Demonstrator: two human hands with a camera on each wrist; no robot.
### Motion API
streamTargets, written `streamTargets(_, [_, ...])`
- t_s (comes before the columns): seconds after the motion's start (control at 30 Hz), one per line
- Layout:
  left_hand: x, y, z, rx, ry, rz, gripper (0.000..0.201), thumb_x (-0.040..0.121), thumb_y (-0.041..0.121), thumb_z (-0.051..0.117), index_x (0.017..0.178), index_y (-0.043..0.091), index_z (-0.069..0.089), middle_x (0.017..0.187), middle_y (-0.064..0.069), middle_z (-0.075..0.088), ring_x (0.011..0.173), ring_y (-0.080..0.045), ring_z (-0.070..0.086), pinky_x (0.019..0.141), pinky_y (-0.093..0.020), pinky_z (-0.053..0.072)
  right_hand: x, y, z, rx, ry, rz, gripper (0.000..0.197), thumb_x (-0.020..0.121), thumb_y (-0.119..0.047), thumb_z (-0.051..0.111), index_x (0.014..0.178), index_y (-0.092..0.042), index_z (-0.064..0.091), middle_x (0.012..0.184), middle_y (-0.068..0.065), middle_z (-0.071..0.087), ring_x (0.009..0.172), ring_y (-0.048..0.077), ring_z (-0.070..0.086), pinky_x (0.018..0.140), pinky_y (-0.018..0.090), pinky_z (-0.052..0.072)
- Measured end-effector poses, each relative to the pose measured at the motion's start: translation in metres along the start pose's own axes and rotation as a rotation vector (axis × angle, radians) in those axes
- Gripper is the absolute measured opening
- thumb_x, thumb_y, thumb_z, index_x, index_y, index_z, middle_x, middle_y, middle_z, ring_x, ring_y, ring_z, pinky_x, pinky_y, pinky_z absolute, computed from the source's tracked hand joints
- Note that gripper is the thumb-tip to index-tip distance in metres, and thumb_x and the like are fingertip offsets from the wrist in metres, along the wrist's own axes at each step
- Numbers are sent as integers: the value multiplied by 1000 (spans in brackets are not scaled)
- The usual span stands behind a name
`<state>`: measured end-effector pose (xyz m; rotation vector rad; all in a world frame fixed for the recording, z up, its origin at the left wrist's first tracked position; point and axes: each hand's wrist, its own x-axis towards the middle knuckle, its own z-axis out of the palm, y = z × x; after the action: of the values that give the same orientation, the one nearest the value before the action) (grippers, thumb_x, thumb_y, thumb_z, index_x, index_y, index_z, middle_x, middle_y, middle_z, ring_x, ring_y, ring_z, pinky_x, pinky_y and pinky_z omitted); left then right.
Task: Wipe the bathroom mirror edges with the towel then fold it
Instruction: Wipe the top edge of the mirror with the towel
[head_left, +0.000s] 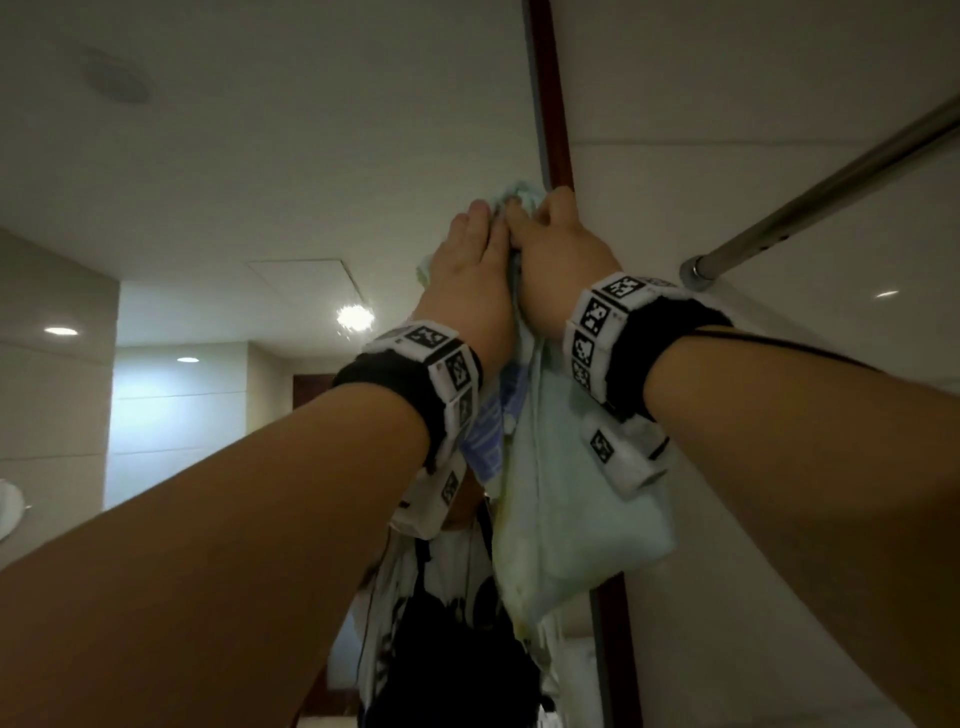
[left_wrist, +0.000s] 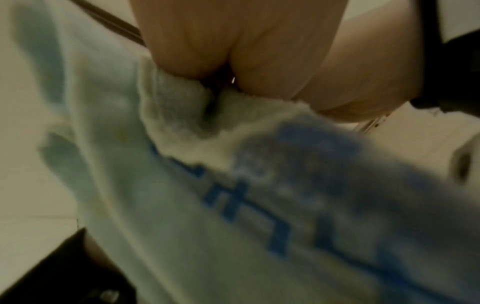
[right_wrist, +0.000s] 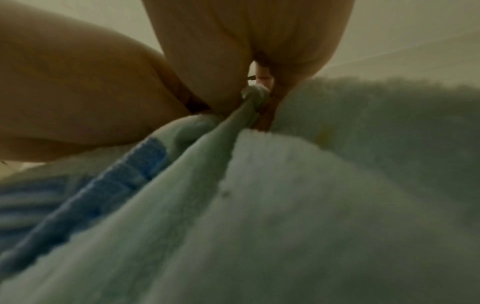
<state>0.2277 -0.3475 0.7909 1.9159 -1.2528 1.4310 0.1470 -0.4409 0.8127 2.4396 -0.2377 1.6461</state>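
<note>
A pale green towel (head_left: 561, 493) with blue stripes is held high against the dark red-brown right edge of the mirror frame (head_left: 553, 104). My left hand (head_left: 470, 260) lies flat on the towel with its fingers straight, pressing it to the glass. Beside it, touching, my right hand (head_left: 556, 249) curls its fingers round the bunched towel at the frame. The rest of the towel hangs below both wrists. Up close, the towel (left_wrist: 182, 205) spills from under the left palm (left_wrist: 233, 41). In the right wrist view, towel folds (right_wrist: 285, 205) run up into the right palm (right_wrist: 259, 37); the fingertips are hidden.
The mirror glass (head_left: 260, 156) left of the frame reflects a ceiling with lights and a person's torso (head_left: 447, 623) at the bottom. A metal rod (head_left: 831, 192) runs from the upper right to a wall mount near my right wrist. Pale wall (head_left: 779, 78) lies right of the frame.
</note>
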Motion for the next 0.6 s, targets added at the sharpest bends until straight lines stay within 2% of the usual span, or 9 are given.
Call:
streamTargets(0.1, [-19,14,11,-64,37,-32,85,95,19,54,162,11,3,169,-14,-2,156,-28,-1,123,-33,-2,-20,2,8,25,9,21,53,103,-20,41,154,-17,28,143,15,29,108,36,56,94,36,47])
streamTargets(0.23, [-57,25,30,-104,99,-16,80,96,16,51,162,9,7,169,-14,0,156,-29,0,123,-33,-4,-57,0,20,109,3,30,51,104,-19,36,154,-16,28,144,16,29,108,35,57,99,39,48])
streamTargets(0.37, [-90,25,55,52,85,10,83,96,17,51,161,6,2,169,-16,-4,156,-31,-6,127,-42,-1,-90,-6,35,93,71,-13,45,106,-27,33,149,-15,30,135,14,36,103,31,57,92,39,51])
streamTargets(0.47, [-76,17,51,119,41,12,79,99,19,49,161,6,2,169,-18,-5,156,-34,-6,127,-45,-1,-80,-8,32,99,38,10,46,106,-24,34,150,-13,27,136,14,34,105,31,58,94,39,50])
streamTargets(0.6, [-21,6,17,149,30,56,73,102,18,45,160,6,1,168,-18,-4,156,-35,-2,125,-41,-3,-36,-3,17,77,49,21,56,103,-19,39,154,-8,20,140,17,29,108,32,55,96,35,46])
